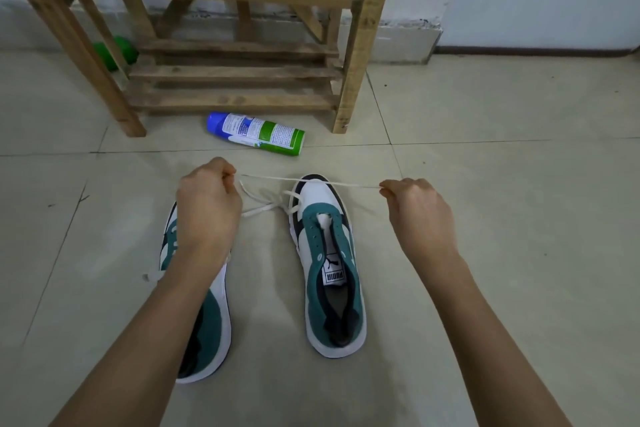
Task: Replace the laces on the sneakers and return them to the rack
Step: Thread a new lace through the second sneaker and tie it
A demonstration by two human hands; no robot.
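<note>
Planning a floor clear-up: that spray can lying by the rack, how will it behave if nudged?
The spray can lies on its side on smooth tile, so it will probably roll. Its glossy round body may slip in a loose grip.

Left low-top sneaker (214,329) and right low-top sneaker (332,263): 2 alike, teal, white, navy. Flat cream fabric lace (263,209). Cylindrical spray can (256,133): blue cap, white-green label.

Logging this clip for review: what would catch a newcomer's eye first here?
A white lace is stretched between the left hand and right hand, each pinching it, across the toe of the right sneaker, whose eyelets are bare. The left sneaker is half hidden under the left forearm. A spray can lies on its side before the rack.
</note>
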